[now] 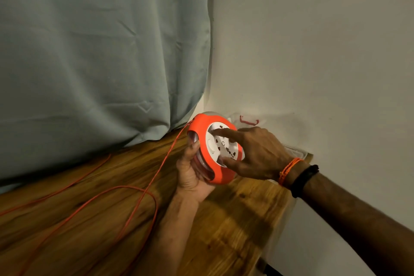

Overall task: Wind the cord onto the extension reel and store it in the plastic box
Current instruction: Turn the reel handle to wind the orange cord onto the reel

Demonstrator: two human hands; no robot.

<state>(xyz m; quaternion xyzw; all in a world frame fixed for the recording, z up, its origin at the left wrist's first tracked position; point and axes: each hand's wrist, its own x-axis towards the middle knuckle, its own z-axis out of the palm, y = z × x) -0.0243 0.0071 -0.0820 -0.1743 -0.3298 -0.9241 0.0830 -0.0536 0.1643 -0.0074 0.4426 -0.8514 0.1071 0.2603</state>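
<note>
A grey-green curtain (pixel 96 51) fills the upper left of the frame, hanging down to the wooden desk (pixel 224 226) that runs across the bottom. Over the desk, at centre frame, my left hand (pixel 192 175) grips the orange extension reel (pixel 215 154) from below, fingers curled round its edge, while my right hand (pixel 257 154) lies spread on its white socket face, index finger and thumb pressing it. The orange cord (pixel 143 190) trails from the reel in loose loops toward the lower left, and the clear plastic box (pixel 295 151) shows just behind my right hand, against the wall.
</note>
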